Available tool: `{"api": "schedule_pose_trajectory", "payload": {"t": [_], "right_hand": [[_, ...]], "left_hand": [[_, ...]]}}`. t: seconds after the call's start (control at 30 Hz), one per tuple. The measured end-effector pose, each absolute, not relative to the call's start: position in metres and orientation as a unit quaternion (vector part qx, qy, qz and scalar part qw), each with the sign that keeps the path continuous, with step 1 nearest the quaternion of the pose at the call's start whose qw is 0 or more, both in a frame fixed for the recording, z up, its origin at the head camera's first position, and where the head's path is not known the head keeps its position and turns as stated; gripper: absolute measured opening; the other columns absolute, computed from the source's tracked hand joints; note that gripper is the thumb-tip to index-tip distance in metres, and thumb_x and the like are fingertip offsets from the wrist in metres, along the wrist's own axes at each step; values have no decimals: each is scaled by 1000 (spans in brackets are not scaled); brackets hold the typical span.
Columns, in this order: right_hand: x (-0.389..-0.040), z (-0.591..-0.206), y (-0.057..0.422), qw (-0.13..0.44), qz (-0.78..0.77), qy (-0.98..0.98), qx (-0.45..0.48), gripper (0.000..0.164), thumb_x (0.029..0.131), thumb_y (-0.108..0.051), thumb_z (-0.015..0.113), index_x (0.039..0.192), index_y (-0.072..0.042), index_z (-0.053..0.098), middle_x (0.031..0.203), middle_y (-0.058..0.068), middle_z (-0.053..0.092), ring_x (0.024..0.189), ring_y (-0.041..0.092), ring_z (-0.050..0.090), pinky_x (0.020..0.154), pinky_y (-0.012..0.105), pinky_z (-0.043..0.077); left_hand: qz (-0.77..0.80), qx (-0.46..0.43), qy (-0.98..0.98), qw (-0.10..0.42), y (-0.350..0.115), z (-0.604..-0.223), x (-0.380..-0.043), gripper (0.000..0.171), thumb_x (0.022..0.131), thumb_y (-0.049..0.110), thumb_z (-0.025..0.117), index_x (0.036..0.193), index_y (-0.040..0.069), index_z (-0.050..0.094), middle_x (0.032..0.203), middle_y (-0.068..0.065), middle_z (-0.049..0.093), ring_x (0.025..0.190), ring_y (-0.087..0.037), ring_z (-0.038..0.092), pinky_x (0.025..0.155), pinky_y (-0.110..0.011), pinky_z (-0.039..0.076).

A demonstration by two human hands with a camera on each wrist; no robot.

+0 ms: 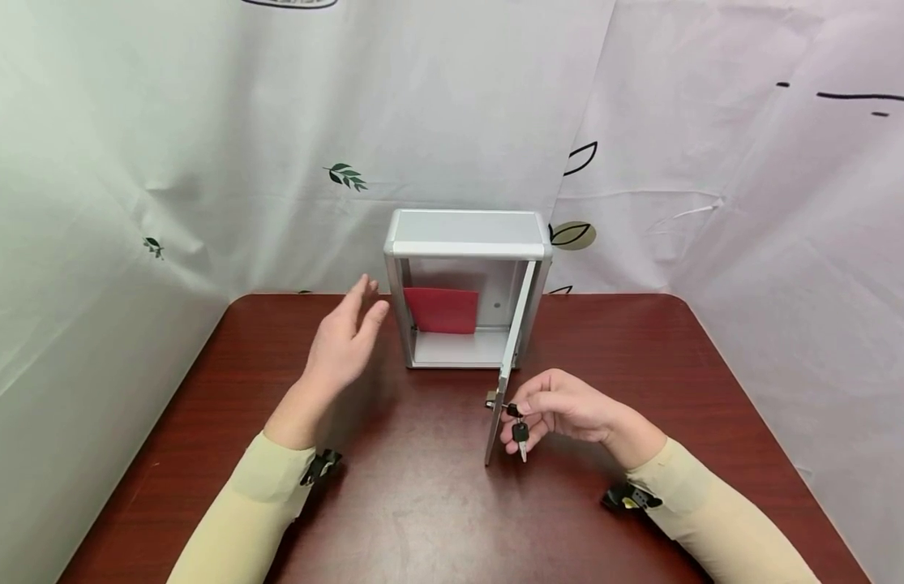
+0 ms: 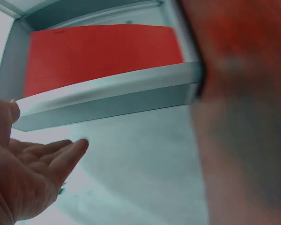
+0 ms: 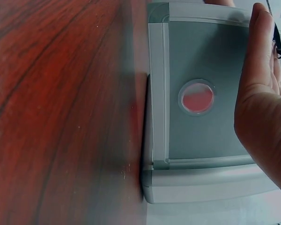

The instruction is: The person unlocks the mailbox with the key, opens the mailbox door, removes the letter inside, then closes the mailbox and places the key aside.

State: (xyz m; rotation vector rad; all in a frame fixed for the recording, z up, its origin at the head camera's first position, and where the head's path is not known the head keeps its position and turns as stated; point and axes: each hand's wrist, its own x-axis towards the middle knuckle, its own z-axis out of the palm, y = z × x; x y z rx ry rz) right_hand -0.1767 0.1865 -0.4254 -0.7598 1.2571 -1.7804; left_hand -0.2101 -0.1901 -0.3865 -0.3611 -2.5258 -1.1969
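A silver metal box (image 1: 466, 231) stands upright on the table, its hinged door (image 1: 517, 324) swung out toward me on the right. Inside leans a flat red envelope-like piece (image 1: 444, 312), also visible in the left wrist view. My right hand (image 1: 561, 410) pinches a black-headed key (image 1: 513, 410) at the lock on the door's outer face. A second key (image 1: 520, 434) dangles below it on a ring. The lock's latch (image 1: 490, 399) sticks out from the inner face. My left hand (image 1: 342, 341) hovers beside the box's left side, fingers extended, holding nothing.
The dark red wooden table (image 1: 422, 519) carries the box near its back edge. White printed cloth (image 1: 466, 105) hangs behind and at both sides. A round window (image 3: 196, 97) sits in the door panel, with red showing through. Black camera straps (image 1: 322, 468) circle both wrists.
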Motion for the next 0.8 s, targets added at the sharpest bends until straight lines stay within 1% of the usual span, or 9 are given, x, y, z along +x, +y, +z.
{"api": "schedule_pose_trajectory", "payload": {"t": [0.07, 0.13, 0.23, 0.3, 0.37, 0.5, 0.6, 0.7, 0.8], "right_hand": [[-177, -425, 186, 405, -706, 497, -303, 32, 108, 5, 49, 118, 5, 79, 109, 22, 82, 100, 33, 83, 86, 43, 68], [-177, -425, 186, 405, -706, 497, -302, 32, 108, 5, 49, 118, 5, 79, 109, 22, 82, 100, 33, 83, 86, 43, 68], [-177, -425, 187, 405, -705, 500, -298, 31, 108, 4, 49, 118, 5, 79, 109, 23, 82, 99, 34, 83, 86, 44, 68], [-177, -425, 187, 405, -705, 502, -295, 31, 108, 3, 50, 118, 5, 79, 109, 24, 82, 99, 34, 83, 86, 44, 68], [-176, -425, 187, 405, -703, 506, -292, 30, 108, 3, 51, 118, 4, 79, 109, 24, 82, 99, 34, 83, 86, 44, 68], [-176, -424, 187, 403, -702, 511, -291, 30, 108, 2, 51, 117, 4, 80, 108, 22, 82, 99, 34, 83, 86, 43, 68], [-177, -424, 187, 403, -700, 514, -288, 30, 108, 2, 52, 117, 2, 80, 108, 21, 83, 98, 33, 83, 86, 43, 68], [-177, -424, 187, 406, -699, 516, -284, 30, 108, 1, 52, 116, 1, 81, 108, 20, 83, 99, 33, 83, 87, 44, 68], [-177, -424, 188, 408, -698, 517, -282, 30, 109, 1, 52, 116, -1, 81, 108, 20, 83, 99, 33, 83, 87, 43, 68]], "left_hand": [[-444, -123, -860, 217, -189, -380, -205, 59, 118, 37, 57, 165, 2, 50, 156, -11, 66, 143, -30, 63, 117, -48, 51], [-469, -133, -833, 263, -186, -376, -200, 49, 117, 28, 61, 157, 0, 59, 145, -12, 73, 130, -29, 71, 108, -36, 57], [-500, -175, -793, 300, -179, -372, -193, 39, 114, 14, 65, 149, -5, 64, 134, -14, 77, 118, -30, 76, 100, -22, 57], [-502, -208, -783, 305, -173, -371, -189, 38, 112, 8, 67, 147, -6, 64, 134, -14, 78, 117, -31, 76, 101, -18, 55], [-495, -239, -779, 302, -167, -372, -185, 39, 110, 5, 68, 147, -7, 64, 135, -14, 77, 118, -32, 76, 104, -18, 53], [-467, -269, -792, 288, -158, -375, -180, 42, 109, 8, 70, 149, -4, 64, 139, -11, 76, 124, -28, 75, 108, -22, 52], [-460, -273, -803, 264, -152, -380, -178, 46, 109, 10, 71, 151, -4, 62, 143, -11, 75, 128, -27, 73, 108, -33, 56], [-460, -279, -810, 235, -146, -387, -179, 50, 109, 9, 72, 155, -6, 59, 147, -14, 72, 129, -30, 73, 107, -45, 59], [-458, -280, -819, 205, -140, -395, -180, 53, 110, 12, 71, 157, -7, 55, 151, -17, 69, 129, -32, 74, 107, -51, 58]]}}
